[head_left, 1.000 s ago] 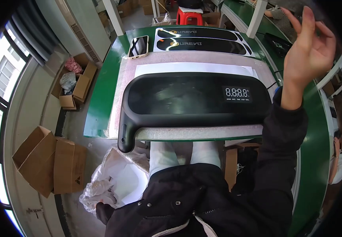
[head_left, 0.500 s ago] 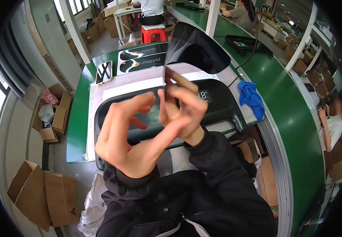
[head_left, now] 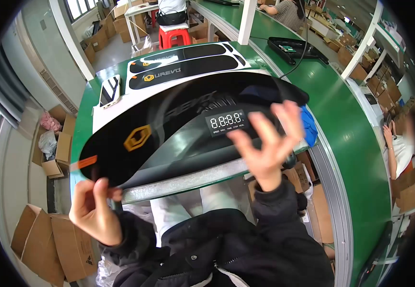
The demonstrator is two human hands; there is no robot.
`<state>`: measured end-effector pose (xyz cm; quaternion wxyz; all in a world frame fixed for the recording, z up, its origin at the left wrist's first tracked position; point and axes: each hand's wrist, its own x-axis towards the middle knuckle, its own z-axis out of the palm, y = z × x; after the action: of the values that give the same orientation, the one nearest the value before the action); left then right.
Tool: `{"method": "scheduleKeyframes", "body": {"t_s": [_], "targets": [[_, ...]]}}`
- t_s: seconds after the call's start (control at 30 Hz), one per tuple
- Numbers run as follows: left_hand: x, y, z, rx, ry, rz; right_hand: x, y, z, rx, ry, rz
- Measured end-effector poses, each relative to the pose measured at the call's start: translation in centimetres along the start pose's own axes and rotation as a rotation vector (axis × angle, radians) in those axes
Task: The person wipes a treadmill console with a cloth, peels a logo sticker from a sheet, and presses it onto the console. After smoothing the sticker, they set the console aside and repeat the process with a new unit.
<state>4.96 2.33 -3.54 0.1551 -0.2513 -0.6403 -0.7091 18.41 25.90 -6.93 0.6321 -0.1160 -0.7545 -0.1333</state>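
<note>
A long, glossy black overlay panel [head_left: 107,143] with a yellow hexagon logo and an orange tab at its left end slants across the bench. My left hand [head_left: 95,210] pinches that left end between thumb and fingers. Under the panel lies a black console housing [head_left: 188,158], partly covered by it. A lit digital display [head_left: 225,122] with white digits shows near the middle. My right hand [head_left: 269,143], slightly blurred, has its fingers spread just right of the display and holds nothing.
Two similar black panels [head_left: 188,71] with UREVO lettering lie on white backing behind. A phone [head_left: 110,91] rests at the left, a blue cloth [head_left: 309,126] at the right. Another black housing [head_left: 296,50] sits on the green bench [head_left: 346,124]. Cardboard boxes [head_left: 56,244] stand on the floor.
The panel has swung from upright, at my right fingers, to lying lengthwise over the console. My left hand moved left and now pinches its end; my right hand moved right and opened.
</note>
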Motion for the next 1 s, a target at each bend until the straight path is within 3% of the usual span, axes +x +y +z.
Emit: {"method": "scheduleKeyframes", "body": {"t_s": [0.07, 0.13, 0.2, 0.27, 0.33, 0.43, 0.53, 0.67, 0.8, 0.87, 0.93, 1.0], "targets": [[0.1, -1.1, -3.2, 0.016, -0.102, -0.002, -1.0, 2.4, -2.6, -0.278, 0.034, 0.229], [0.4, -2.6, -5.3, 0.125, -0.056, 0.065, -1.1, 4.1, -4.2, -0.323, 0.007, 0.435], [0.5, -4.0, -7.2, 0.091, -0.057, 0.085, -2.0, 5.9, -4.4, -0.104, 0.031, 0.630], [0.9, -4.1, -7.7, 0.063, -0.088, 0.076, -3.5, 8.4, -4.6, 0.435, -0.022, 0.909], [1.6, -4.9, -8.4, 0.059, -0.103, 0.088, -3.3, 9.2, -4.9, 0.566, -0.002, 1.054], [2.0, -5.3, -8.7, 0.061, -0.074, 0.031, -2.7, 9.7, -4.9, 0.461, -0.033, 0.991], [3.3, -6.2, -7.5, 0.171, -0.024, 0.162, -0.8, 9.5, -4.3, 0.107, -0.137, 0.613], [5.2, -6.9, -6.0, 0.518, 0.132, 0.144, 0.3, 10.9, -4.3, 0.279, -0.244, 0.393], [6.5, -8.6, -4.7, 0.738, 0.145, 0.367, 0.4, 10.7, -3.0, 0.442, -0.380, 0.523], [7.0, -8.8, -3.9, 0.798, 0.006, 0.380, -0.1, 10.9, -2.3, 0.546, -0.488, 0.679], [7.3, -9.4, -3.7, 0.711, -0.179, 0.157, -0.9, 12.0, -1.8, 0.625, -0.631, 0.846], [7.6, -11.1, -4.2, 0.617, -0.327, -0.025, -1.7, 12.3, -0.9, 0.711, -0.630, 0.976]]}}
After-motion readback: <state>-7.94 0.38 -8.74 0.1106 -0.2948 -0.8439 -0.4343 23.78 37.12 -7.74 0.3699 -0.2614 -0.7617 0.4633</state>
